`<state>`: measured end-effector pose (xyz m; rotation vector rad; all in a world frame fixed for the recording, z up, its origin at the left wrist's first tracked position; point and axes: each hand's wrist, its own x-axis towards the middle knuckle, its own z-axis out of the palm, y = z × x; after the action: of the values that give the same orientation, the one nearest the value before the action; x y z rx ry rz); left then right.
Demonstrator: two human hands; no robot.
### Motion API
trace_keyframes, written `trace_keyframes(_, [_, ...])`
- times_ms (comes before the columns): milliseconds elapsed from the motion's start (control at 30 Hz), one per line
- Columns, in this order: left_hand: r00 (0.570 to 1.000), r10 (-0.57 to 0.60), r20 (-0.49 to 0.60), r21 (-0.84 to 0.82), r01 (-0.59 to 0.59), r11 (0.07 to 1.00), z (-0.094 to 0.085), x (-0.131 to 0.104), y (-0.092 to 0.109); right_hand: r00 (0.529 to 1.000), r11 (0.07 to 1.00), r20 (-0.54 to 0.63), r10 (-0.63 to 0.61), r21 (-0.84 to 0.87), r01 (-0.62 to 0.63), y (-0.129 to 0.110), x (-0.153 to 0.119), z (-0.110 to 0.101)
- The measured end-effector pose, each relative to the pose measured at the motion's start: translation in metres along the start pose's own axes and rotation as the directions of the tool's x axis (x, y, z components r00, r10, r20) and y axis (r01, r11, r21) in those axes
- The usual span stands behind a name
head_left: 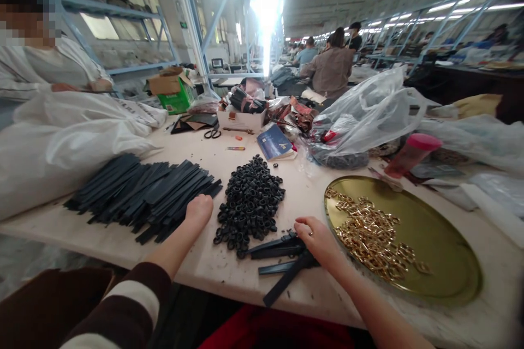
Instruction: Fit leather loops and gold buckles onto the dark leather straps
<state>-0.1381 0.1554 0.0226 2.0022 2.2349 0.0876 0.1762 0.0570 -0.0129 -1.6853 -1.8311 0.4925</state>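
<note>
My left hand (200,210) is closed in a fist at the right end of a wide heap of flat black strips (147,191). Its fingertips are hidden, so whatever it grips cannot be made out. My right hand (317,237) has curled fingers over a small group of black straps (282,278) near the table's front edge; what lies between its fingertips is too small to tell. Between both hands is a pile of small black loops (249,202). Right of my right hand, a gold oval tray (442,251) bears many gold metal buckles (368,234).
White plastic sacks (69,142) lie at the left. Behind are black scissors (212,132), a white box (240,121), a blue booklet (275,143), a clear plastic bag (364,114) and a pink-lidded bottle (413,154). A person (45,71) stands at the far left.
</note>
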Motion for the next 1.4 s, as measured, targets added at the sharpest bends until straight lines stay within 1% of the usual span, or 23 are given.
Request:
trace_keyframes(100, [1.000,0.024,0.001,-0.121,-0.023,0.992,-0.016,-0.004,0.005,1.000,0.999,0.005,0.001,-0.045,0.000,0.004,0.022,-0.001])
trace_keyframes(200, [0.997,0.073,0.018,-0.306,-0.064,0.950,-0.031,-0.019,0.020,1.000,0.995,0.007,0.001,-0.095,0.000,0.008,0.051,0.005])
trace_keyframes(267, [0.989,0.118,0.090,-0.454,-0.065,0.889,-0.035,-0.036,0.035,1.000,0.992,0.006,-0.008,-0.129,0.008,0.009,0.073,0.012])
trace_keyframes(400, [0.946,0.187,0.265,-0.686,0.049,0.726,-0.031,-0.072,0.066,0.997,0.981,0.055,-0.047,-0.187,0.056,0.009,0.110,0.027])
trace_keyframes(433, [0.926,0.200,0.320,-0.755,0.122,0.644,-0.029,-0.079,0.072,0.996,0.977,0.077,-0.054,-0.202,0.069,0.009,0.116,0.029])
trace_keyframes(467, [0.897,0.208,0.391,-0.826,0.242,0.508,-0.027,-0.086,0.077,0.994,0.973,0.097,-0.059,-0.218,0.079,0.010,0.119,0.030])
trace_keyframes(500, [0.864,0.224,0.451,-0.859,0.352,0.371,-0.026,-0.091,0.081,0.992,0.968,0.115,-0.060,-0.235,0.086,0.012,0.120,0.031])
trace_keyframes(533, [0.829,0.247,0.501,-0.861,0.450,0.237,-0.024,-0.095,0.084,0.990,0.963,0.130,-0.058,-0.254,0.090,0.014,0.119,0.030])
trace_keyframes(567, [0.801,0.271,0.533,-0.845,0.518,0.133,-0.024,-0.099,0.086,0.988,0.958,0.143,-0.057,-0.272,0.094,0.016,0.116,0.028])
trace_keyframes(600, [0.784,0.292,0.549,-0.830,0.553,0.076,-0.023,-0.101,0.088,0.986,0.952,0.156,-0.055,-0.290,0.099,0.019,0.111,0.025])
trace_keyframes(633, [0.770,0.312,0.556,-0.819,0.573,0.046,-0.023,-0.104,0.090,0.984,0.947,0.169,-0.054,-0.305,0.104,0.021,0.105,0.022])
trace_keyframes(700, [0.749,0.340,0.569,-0.801,0.598,0.024,-0.022,-0.108,0.093,0.981,0.937,0.190,-0.048,-0.331,0.110,0.025,0.092,0.014])
trace_keyframes(767, [0.729,0.359,0.583,-0.786,0.618,0.023,-0.021,-0.111,0.097,0.979,0.932,0.199,-0.033,-0.349,0.102,0.027,0.082,0.008])
trace_keyframes(833, [0.718,0.369,0.590,-0.779,0.626,0.026,-0.021,-0.115,0.102,0.983,0.931,0.181,-0.010,-0.357,0.075,0.025,0.076,0.007])
trace_keyframes(933, [0.722,0.368,0.586,-0.785,0.618,0.038,-0.022,-0.123,0.109,0.991,0.945,0.135,0.005,-0.324,0.039,0.020,0.076,0.011])
trace_keyframes(1033, [0.730,0.355,0.584,-0.793,0.606,0.057,-0.023,-0.130,0.112,0.990,0.970,0.140,0.011,-0.242,0.024,0.018,0.079,0.018])
trace_keyframes(1133, [0.730,0.357,0.584,-0.798,0.596,0.086,-0.020,-0.136,0.111,0.990,0.989,0.134,0.052,-0.147,-0.032,0.021,0.079,0.018])
trace_keyframes(1200, [0.732,0.378,0.568,-0.815,0.564,0.133,-0.015,-0.140,0.110,0.990,0.994,0.110,0.092,-0.070,-0.085,0.025,0.074,0.014])
trace_keyframes(1300, [0.771,0.393,0.501,-0.866,0.441,0.237,-0.007,-0.144,0.111,0.984,0.983,0.082,0.158,0.081,-0.165,0.028,0.064,0.005])
trace_keyframes(1400, [0.795,0.417,0.440,-0.891,0.330,0.311,-0.002,-0.145,0.113,0.967,0.925,0.120,0.226,0.286,-0.252,0.021,0.048,-0.005])
